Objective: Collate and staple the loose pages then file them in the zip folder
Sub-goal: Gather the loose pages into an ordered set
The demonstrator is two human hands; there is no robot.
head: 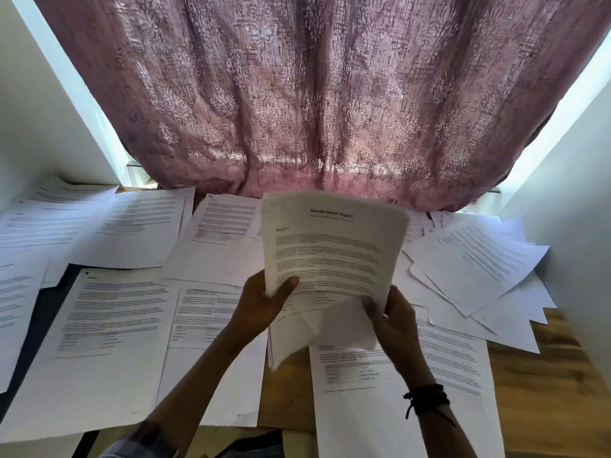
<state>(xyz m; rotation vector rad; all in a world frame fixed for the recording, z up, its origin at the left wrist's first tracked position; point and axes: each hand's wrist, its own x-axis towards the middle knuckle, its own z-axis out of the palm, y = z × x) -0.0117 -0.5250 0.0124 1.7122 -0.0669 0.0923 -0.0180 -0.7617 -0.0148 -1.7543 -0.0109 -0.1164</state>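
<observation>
I hold a stack of printed pages (334, 246) upright above the table, its top sheet headed with a bold title. My left hand (261, 302) grips the stack's lower left edge, thumb on the front. My right hand (393, 319) pinches the lower right corner, where the bottom sheets curl and sag. Many loose printed pages (112, 312) lie spread flat over the table on all sides. No stapler or zip folder shows in view.
A wooden table (535, 375) shows bare at the right front. A messy pile of sheets (479, 266) lies at the right by a white wall. A mauve patterned curtain (314, 94) hangs down to the table's far edge. A dark mat (43, 312) peeks out at the left.
</observation>
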